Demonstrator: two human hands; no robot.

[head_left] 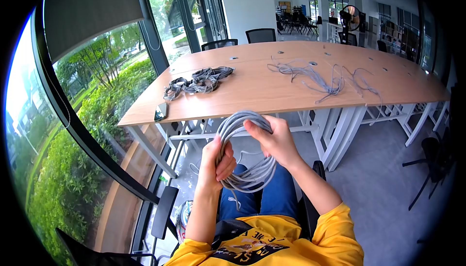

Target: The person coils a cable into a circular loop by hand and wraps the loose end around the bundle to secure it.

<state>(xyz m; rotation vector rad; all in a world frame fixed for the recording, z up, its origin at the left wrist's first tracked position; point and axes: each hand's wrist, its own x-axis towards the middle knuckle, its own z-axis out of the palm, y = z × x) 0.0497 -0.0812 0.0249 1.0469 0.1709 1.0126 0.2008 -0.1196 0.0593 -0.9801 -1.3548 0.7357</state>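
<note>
A coil of grey cable is held up over my lap, in front of the table edge. My left hand is closed around the left side of the loops, fingers wrapped through the middle. At the upper right of the coil, my right hand grips the strands, its thumb lying across the top. Loose cable hangs out to the left of the coil, and one end dangles below it near my thighs.
On the wooden table lie bundled grey cables at left, loose tangled cables at right and a phone by the left corner. A chair armrest stands to my left. Windows line the left side.
</note>
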